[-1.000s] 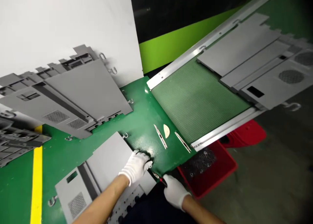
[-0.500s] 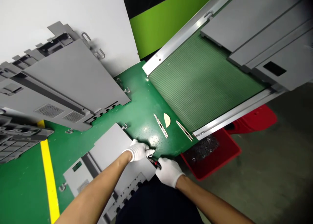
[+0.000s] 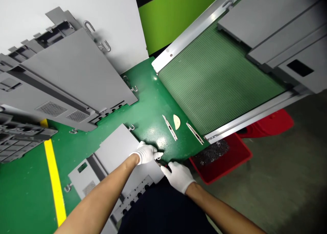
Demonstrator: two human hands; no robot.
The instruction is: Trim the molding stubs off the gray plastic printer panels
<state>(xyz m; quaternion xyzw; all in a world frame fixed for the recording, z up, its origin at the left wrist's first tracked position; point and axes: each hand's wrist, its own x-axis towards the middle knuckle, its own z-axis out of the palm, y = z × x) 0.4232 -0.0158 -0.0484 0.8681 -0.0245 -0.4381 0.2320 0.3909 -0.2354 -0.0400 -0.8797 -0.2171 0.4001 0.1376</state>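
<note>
A grey moulded panel (image 3: 115, 144) lies on the green tabletop in front of me. My left hand (image 3: 148, 153), in a white glove, is closed at its right edge, with thumb and finger on a small curled hook (image 3: 158, 158). My right hand (image 3: 178, 176), also gloved, is wrapped round a pair of pliers (image 3: 159, 163). Their jaws point at the base of that hook; the handles are mostly hidden by the glove. Another curled hook (image 3: 131, 127) sticks out from the panel's upper edge.
Box cutters (image 3: 170, 128) (image 3: 195, 133) and a cream half-round piece (image 3: 176, 122) lie beyond my hands. A green ribbed conveyor (image 3: 214, 81) carries a grey panel (image 3: 255, 19). A red bin (image 3: 230, 167) of dark scraps stands below right. More grey panels (image 3: 76, 64) stand left.
The view has shifted slightly. My right hand has turned and moved up a little around the pliers, covering more of the handles. My left hand stays at the hook.
</note>
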